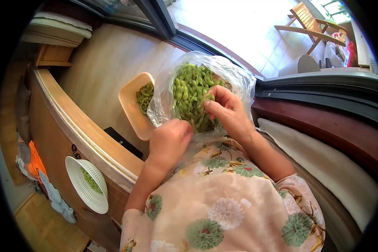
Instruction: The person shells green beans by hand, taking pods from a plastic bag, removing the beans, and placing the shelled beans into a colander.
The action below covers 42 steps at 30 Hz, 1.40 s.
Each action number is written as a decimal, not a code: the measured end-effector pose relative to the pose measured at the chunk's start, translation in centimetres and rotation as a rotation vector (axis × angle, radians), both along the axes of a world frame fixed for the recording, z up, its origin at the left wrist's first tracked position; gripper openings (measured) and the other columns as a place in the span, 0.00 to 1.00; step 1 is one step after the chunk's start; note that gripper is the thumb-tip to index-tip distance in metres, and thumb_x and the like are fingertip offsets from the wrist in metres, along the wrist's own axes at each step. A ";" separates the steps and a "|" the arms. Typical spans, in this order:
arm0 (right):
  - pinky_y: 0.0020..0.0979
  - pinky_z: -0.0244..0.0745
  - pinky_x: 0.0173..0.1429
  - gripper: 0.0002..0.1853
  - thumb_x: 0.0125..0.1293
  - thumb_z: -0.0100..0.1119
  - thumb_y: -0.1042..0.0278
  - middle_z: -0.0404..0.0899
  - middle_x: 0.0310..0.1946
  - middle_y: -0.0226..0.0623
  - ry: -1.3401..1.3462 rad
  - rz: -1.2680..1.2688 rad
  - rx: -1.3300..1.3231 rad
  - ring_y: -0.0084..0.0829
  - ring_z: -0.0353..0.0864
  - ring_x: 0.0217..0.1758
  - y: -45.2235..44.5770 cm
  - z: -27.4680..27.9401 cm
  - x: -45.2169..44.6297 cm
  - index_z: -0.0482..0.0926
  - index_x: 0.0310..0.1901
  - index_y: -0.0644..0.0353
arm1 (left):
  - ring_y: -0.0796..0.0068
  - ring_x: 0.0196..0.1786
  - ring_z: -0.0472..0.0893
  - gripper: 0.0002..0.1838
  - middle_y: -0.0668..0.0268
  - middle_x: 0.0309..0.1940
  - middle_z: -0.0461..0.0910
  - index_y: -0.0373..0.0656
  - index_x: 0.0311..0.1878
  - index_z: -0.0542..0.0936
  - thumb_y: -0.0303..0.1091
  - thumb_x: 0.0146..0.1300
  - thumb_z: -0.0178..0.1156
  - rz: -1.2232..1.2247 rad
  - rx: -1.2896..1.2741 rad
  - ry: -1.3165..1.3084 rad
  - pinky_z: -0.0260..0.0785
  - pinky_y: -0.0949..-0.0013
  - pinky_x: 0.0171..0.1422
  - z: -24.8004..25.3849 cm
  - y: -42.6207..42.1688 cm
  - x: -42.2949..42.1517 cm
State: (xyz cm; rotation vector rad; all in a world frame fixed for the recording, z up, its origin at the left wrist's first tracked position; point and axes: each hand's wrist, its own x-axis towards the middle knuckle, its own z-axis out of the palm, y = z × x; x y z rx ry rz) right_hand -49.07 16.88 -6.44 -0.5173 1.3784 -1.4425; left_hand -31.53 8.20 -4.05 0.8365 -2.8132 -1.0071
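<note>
My right hand point(229, 110) pinches a green soybean pod point(208, 97) between thumb and fingertips, above a heap of whole pods point(190, 86). The heap lies in a clear plastic bag point(160, 98) spread open in front of my body. My left hand point(169, 140) is at the bag's near left edge, its fingers curled in and slightly blurred. Whatever it may hold is hidden. Just left of the bag, a peach-coloured plastic tub point(130, 94) contains a pile of darker green pod shells point(144, 97).
A white slotted basket point(77, 176) with shelled green beans point(90, 181) rests on the brown seat point(71, 138) to the left. Beside the tub lies a flat black object point(122, 142). A dark door frame point(197, 38) runs behind the bag. Beyond it stands a wooden chair point(304, 25).
</note>
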 end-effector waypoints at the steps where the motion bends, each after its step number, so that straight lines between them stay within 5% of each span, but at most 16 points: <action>1: 0.18 0.67 0.34 0.05 0.65 0.58 0.71 0.74 0.29 0.24 -0.013 0.002 0.006 0.14 0.71 0.30 0.0 0.1 0.1 0.74 0.40 0.60 | 0.63 0.30 0.78 0.07 0.63 0.27 0.77 0.44 0.33 0.80 0.29 0.51 0.67 -0.050 -0.087 -0.025 0.70 0.64 0.33 -0.3 0.2 0.2; 25: 0.17 0.66 0.34 0.05 0.65 0.59 0.70 0.74 0.28 0.23 0.024 0.010 -0.012 0.13 0.70 0.30 0.3 -0.4 0.2 0.74 0.39 0.59 | 0.54 0.30 0.78 0.05 0.58 0.24 0.75 0.42 0.30 0.74 0.29 0.51 0.59 0.102 -0.070 -0.028 0.69 0.56 0.33 -2.5 1.5 -0.2; 28: 0.18 0.67 0.34 0.05 0.65 0.58 0.70 0.75 0.28 0.23 -0.035 0.002 0.007 0.14 0.72 0.30 0.2 0.0 0.3 0.74 0.39 0.60 | 0.61 0.27 0.77 0.03 0.62 0.22 0.74 0.41 0.31 0.71 0.28 0.53 0.54 0.190 0.054 -0.009 0.67 0.62 0.32 -2.7 1.4 0.3; 32: 0.19 0.69 0.34 0.04 0.65 0.58 0.70 0.75 0.28 0.24 -0.132 0.030 0.024 0.16 0.74 0.29 0.0 0.7 0.3 0.74 0.39 0.59 | 0.81 0.25 0.62 0.05 0.70 0.21 0.66 0.44 0.33 0.68 0.32 0.56 0.44 0.504 0.872 0.199 0.53 0.77 0.28 -3.3 0.0 1.2; 35: 0.20 0.69 0.33 0.05 0.64 0.58 0.69 0.77 0.25 0.27 -0.241 0.048 0.015 0.16 0.75 0.28 0.0 0.5 0.4 0.73 0.35 0.58 | 0.81 0.24 0.58 0.06 0.69 0.19 0.64 0.45 0.33 0.66 0.36 0.57 0.44 0.539 1.241 0.323 0.50 0.77 0.27 -1.9 -0.6 0.9; 42: 0.21 0.70 0.33 0.05 0.64 0.58 0.70 0.77 0.25 0.28 -0.294 0.041 0.000 0.17 0.75 0.27 -0.1 0.4 1.2 0.73 0.37 0.59 | 0.78 0.24 0.64 0.11 0.65 0.21 0.69 0.43 0.32 0.68 0.40 0.64 0.43 0.497 1.300 0.358 0.56 0.77 0.29 -1.3 -0.8 -0.1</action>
